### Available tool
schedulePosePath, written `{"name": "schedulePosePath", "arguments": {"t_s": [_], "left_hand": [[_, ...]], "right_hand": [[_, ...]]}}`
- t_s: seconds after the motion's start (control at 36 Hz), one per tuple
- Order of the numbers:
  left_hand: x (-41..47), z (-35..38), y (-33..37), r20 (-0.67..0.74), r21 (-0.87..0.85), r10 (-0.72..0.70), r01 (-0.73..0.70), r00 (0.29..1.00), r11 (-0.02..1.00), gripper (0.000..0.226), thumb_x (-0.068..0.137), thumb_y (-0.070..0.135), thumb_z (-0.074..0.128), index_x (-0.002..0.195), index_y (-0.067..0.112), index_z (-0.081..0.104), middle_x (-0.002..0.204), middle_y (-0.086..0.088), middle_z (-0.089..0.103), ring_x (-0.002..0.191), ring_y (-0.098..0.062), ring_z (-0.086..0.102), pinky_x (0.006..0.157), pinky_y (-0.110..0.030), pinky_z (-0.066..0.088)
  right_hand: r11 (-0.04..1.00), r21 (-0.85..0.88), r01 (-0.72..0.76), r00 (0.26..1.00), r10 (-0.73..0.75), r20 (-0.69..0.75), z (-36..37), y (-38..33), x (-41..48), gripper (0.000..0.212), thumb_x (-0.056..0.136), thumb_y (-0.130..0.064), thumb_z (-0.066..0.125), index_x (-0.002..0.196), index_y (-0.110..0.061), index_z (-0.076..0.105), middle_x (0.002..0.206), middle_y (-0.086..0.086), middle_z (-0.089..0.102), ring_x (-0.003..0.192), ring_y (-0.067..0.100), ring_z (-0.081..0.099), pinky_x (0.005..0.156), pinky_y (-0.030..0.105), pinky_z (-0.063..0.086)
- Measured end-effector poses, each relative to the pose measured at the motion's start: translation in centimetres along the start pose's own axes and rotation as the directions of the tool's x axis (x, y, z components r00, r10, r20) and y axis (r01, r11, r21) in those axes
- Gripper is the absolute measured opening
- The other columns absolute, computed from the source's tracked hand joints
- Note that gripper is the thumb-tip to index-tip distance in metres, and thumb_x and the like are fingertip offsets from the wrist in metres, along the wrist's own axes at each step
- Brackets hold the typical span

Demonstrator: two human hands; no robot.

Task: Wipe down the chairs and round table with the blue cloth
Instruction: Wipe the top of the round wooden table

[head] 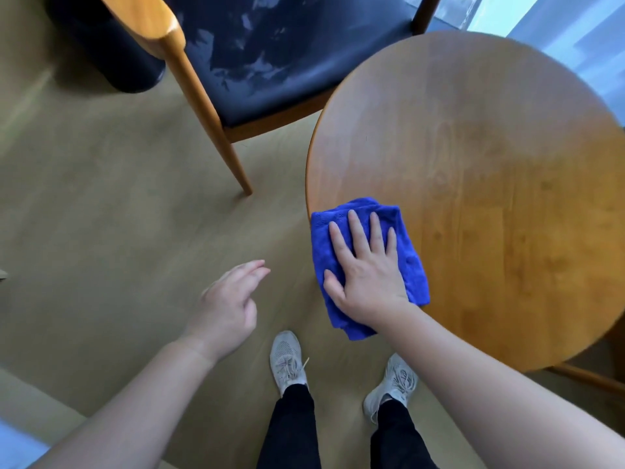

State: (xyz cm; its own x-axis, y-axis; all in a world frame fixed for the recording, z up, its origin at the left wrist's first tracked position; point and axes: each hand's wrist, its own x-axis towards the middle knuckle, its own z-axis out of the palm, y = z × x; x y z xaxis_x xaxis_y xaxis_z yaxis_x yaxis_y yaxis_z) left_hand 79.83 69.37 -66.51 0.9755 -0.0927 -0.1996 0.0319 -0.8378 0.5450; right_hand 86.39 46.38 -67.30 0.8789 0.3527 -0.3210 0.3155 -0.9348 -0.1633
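round table (490,198): the right side is cut off by the picture's edge. The base is hidden under the top, and only a wooden strip shows at lower right.
chair (270,62): the back and far side are cut off by the top edge. The seat's near right corner is hidden behind the table rim.
blue cloth (323,228): the middle is covered by the right hand (367,275) lying flat on it.
left hand (226,306): the fingertips are smeared by motion blur.
dark object (111,45): cut off at the top and partly behind the chair's arm. What it is cannot be told.
pale thing (2,274): mostly outside the left edge and unidentifiable.
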Motion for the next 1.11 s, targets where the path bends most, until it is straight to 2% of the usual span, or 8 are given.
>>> {"name": "schedulePosePath", "arguments": {"t_s": [0.17, 0.36, 0.5, 0.67, 0.78, 0.89, 1.11], "left_hand": [[1.1, -0.9, -0.3, -0.014, 0.016, -0.007, 0.007, 1.000, 1.000, 0.059, 0.070, 0.021, 0.028, 0.115, 0.013, 0.065, 0.125, -0.001, 0.061, 0.115, -0.019, 0.056, 0.096, -0.032, 0.045], [3.1, -1.7, -0.7, -0.040, -0.010, 0.018, -0.018, 0.999, 1.000, 0.057, 0.069, 0.017, 0.029, 0.112, 0.010, 0.066, 0.122, -0.004, 0.063, 0.111, -0.015, 0.053, 0.093, -0.022, 0.037], [5.2, -2.3, -1.2, -0.031, -0.005, 0.025, -0.025, 0.999, 1.000, 0.056, 0.069, 0.017, 0.030, 0.110, 0.009, 0.067, 0.120, -0.006, 0.064, 0.109, -0.018, 0.056, 0.095, -0.025, 0.038], [8.5, -3.2, -0.1, 0.025, 0.045, 0.056, -0.057, 0.998, 0.997, 0.056, 0.068, 0.018, 0.031, 0.112, 0.011, 0.066, 0.121, -0.004, 0.063, 0.111, -0.016, 0.054, 0.097, -0.023, 0.036], [11.0, -3.6, 1.3, 0.025, 0.071, 0.028, -0.030, 0.999, 0.997, 0.058, 0.069, 0.018, 0.030, 0.114, 0.011, 0.065, 0.124, -0.003, 0.062, 0.114, -0.014, 0.053, 0.098, -0.023, 0.037], [12.9, -4.0, 2.8, 0.026, 0.111, 0.004, -0.007, 1.000, 0.994, 0.054, 0.068, 0.007, 0.041, 0.115, 0.014, 0.065, 0.126, 0.001, 0.061, 0.115, -0.014, 0.054, 0.097, -0.025, 0.041], [18.0, -4.6, 6.8, 0.020, 0.138, -0.034, 0.031, 0.999, 0.990, 0.051, 0.073, 0.005, 0.046, 0.120, 0.017, 0.063, 0.129, 0.005, 0.058, 0.120, -0.012, 0.051, 0.099, -0.027, 0.039]], "right_hand": [[0.997, -0.022, 0.076, 0.997, -0.076, 0.012, -1.2, 0.1, 2.5, 0.075, 0.087, -0.058, 0.029, 0.154, -0.028, 0.015, 0.162, 0.008, 0.005, 0.147, 0.039, -0.003, 0.117, 0.057, -0.002], [0.988, -0.045, 0.149, 0.989, -0.150, -0.003, -2.9, 0.5, 7.1, 0.077, 0.087, -0.069, 0.028, 0.154, -0.034, 0.013, 0.163, 0.003, 0.004, 0.148, 0.035, -0.003, 0.117, 0.054, -0.004], [0.981, -0.049, 0.189, 0.982, -0.190, -0.010, -4.3, 1.4, 10.3, 0.076, 0.086, -0.070, 0.027, 0.153, -0.038, 0.011, 0.163, -0.001, 0.004, 0.148, 0.033, -0.001, 0.118, 0.054, -0.002], [0.981, -0.033, 0.192, 0.980, -0.194, -0.047, -5.7, 3.2, 14.0, 0.074, 0.088, -0.068, 0.032, 0.153, -0.037, 0.013, 0.163, -0.002, 0.004, 0.149, 0.032, 0.000, 0.118, 0.054, -0.001], [0.977, -0.023, 0.210, 0.976, -0.211, -0.049, -6.7, 4.4, 16.9, 0.074, 0.088, -0.068, 0.032, 0.153, -0.038, 0.012, 0.163, -0.001, 0.004, 0.149, 0.032, -0.002, 0.118, 0.054, -0.001], [0.978, -0.006, 0.206, 0.977, -0.206, -0.057, -7.6, 5.6, 19.2, 0.074, 0.088, -0.068, 0.032, 0.153, -0.037, 0.013, 0.163, 0.000, 0.005, 0.148, 0.032, -0.001, 0.118, 0.054, -0.002], [0.992, 0.033, 0.119, 0.988, -0.116, -0.098, -9.9, 9.2, 24.1, 0.073, 0.089, -0.066, 0.033, 0.153, -0.037, 0.013, 0.163, 0.000, 0.005, 0.148, 0.031, -0.002, 0.117, 0.054, -0.002]]}}
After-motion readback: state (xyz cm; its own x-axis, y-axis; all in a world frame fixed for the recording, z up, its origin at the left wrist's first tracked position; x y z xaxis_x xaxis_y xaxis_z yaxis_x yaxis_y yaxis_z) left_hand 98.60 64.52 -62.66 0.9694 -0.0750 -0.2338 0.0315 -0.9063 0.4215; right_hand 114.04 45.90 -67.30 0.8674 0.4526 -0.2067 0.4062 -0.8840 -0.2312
